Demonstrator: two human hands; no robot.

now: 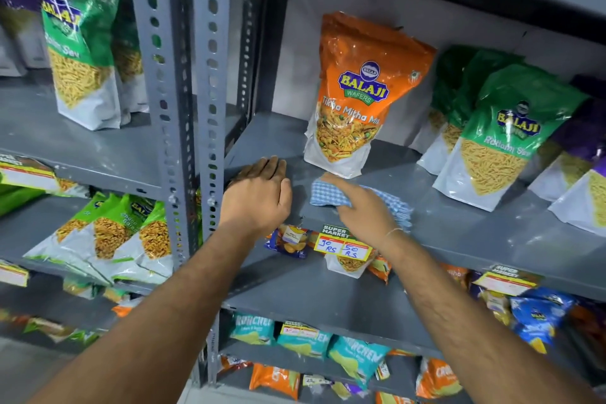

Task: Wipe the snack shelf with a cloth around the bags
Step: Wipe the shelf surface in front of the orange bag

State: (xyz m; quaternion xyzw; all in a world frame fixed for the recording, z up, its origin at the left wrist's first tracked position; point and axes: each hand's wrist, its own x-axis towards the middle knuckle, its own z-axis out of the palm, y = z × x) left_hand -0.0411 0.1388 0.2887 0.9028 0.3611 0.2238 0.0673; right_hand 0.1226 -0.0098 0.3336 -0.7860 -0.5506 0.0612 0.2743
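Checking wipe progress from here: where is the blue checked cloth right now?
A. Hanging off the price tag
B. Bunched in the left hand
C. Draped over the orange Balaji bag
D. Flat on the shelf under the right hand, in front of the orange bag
D: the blue checked cloth lies on the grey shelf under the right hand, just in front of the orange Balaji bag; the left hand rests bare on the shelf.

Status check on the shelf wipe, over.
Left hand flat on shelf, empty. Right hand pressing cloth down. Orange bag standing just behind cloth.
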